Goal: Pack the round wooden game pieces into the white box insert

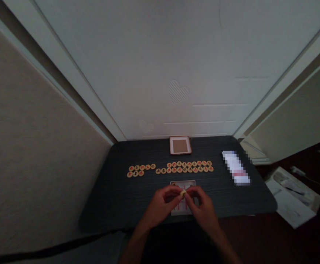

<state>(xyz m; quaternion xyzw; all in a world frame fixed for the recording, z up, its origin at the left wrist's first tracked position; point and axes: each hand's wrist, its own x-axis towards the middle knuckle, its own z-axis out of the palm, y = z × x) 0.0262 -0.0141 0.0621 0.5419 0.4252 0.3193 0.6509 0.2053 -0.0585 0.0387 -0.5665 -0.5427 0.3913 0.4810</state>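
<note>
My left hand [162,203] and my right hand [201,205] meet over a small folded paper board [183,183] near the front of the dark table [121,201]. Both pinch one small round pale game piece [183,192] between their fingertips. Behind the hands, several round wooden pieces with red and black marks lie in two rows [188,167], and a smaller cluster of the same pieces [140,170] lies to the left.
A square red-rimmed box [180,145] stands at the table's back edge against the white wall. A blurred white packet [236,167] lies at the right. Papers and a tray [291,194] lie on the floor to the right.
</note>
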